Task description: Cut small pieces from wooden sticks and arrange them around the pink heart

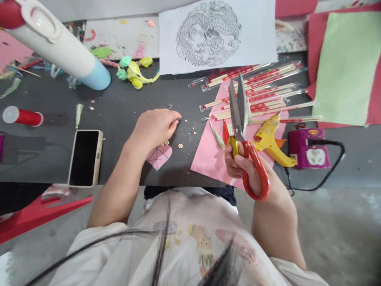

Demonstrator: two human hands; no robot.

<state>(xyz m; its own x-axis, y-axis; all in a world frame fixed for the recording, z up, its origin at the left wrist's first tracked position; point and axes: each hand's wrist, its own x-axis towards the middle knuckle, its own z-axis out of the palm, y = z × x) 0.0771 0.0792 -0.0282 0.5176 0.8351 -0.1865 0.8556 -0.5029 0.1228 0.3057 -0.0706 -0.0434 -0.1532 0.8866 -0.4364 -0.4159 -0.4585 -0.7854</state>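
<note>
My right hand [249, 166] is wrapped around the red handle of a pair of scissors [237, 109]. Their blades point away from me, slightly parted, above a pink sheet [205, 159]. On the dark tabletop my left hand [156, 129] is closed, thumb and fingertips together; whatever they may pinch is too small to make out. Just below that hand lies a pink heart-shaped piece [160, 157] with dark lines, partly hidden by the hand. Small flower-shaped beads [180, 146] lie beside it. A red tassel [225, 131] and a pale green tassel [217, 135] rest on the pink sheet.
Wrapped red-and-wood sticks [253, 101] spread across the right side. A yellow glue gun [270, 139] lies near a purple power socket [309, 149] with a black cable. To the left are a phone [85, 158], red thread spool [25, 117] and bottle [74, 51]. A dragon drawing [256, 35] lies behind.
</note>
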